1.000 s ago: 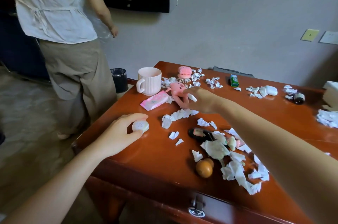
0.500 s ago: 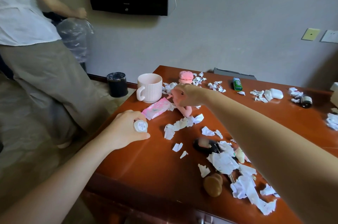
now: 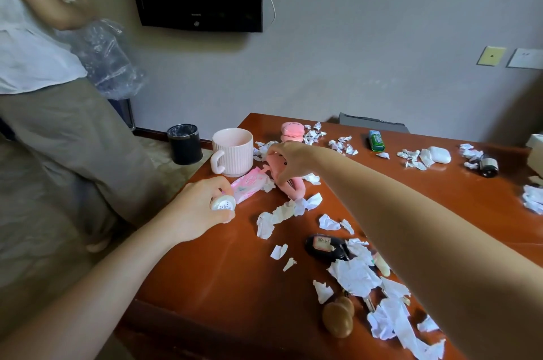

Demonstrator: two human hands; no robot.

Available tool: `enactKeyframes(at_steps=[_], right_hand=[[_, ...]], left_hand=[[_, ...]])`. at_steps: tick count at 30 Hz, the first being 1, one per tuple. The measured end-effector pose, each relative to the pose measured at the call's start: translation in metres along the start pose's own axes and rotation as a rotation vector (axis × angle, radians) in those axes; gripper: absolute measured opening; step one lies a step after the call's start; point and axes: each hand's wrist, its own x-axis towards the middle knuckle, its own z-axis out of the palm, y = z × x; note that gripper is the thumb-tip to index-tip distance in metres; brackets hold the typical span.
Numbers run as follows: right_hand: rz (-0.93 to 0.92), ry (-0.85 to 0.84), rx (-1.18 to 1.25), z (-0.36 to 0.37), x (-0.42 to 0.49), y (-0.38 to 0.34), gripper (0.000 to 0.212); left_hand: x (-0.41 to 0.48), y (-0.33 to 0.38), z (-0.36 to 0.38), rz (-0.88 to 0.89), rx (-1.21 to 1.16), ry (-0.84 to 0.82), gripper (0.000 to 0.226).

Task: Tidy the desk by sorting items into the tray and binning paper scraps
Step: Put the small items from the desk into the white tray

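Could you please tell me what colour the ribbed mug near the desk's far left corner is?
The mug is pale pink with vertical ribbing, seen clearly in the head view.

Reddish wood desk [image 3: 223,280] w/ paper scraps [image 3: 352,274] everywhere, plus pink mug [image 3: 233,152], wipes pack [image 3: 246,184], green tube [image 3: 376,140], white case [image 3: 439,154], brown egg-ish thing [image 3: 338,320].

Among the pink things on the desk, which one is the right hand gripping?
The pink toy, under the right hand. The pink mug, pink packet and pink brush lie untouched.
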Motion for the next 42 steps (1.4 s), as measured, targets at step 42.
enactKeyframes(at_steps=[42], right_hand=[[0.573,0.653,-0.070,-0.109,-0.408,0.241,0.067]], left_hand=[[0.026,0.410,0.153,0.662,-0.243,-0.106,0.009]])
